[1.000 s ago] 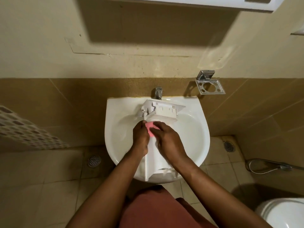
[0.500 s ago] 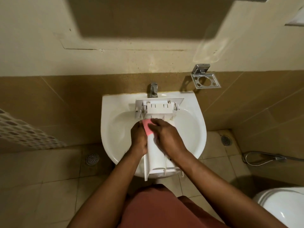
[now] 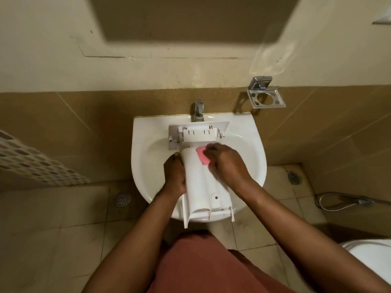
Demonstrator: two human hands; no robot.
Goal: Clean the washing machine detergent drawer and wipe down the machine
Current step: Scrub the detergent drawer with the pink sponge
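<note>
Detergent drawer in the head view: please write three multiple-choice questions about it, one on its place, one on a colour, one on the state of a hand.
1. Where does the drawer lie?
A on the floor
B across the sink
C on the toilet seat

2. What colour is the sponge under the right hand?
A pink
B green
C blue

3. What does the left hand do?
A hangs free
B grips the drawer's left edge
C holds a cup

Answers:
1 B, the drawer spans the basin and its near end juts past the rim.
2 A, the sponge shows pink against the white plastic.
3 B, its fingers curl round the drawer's side.
</note>
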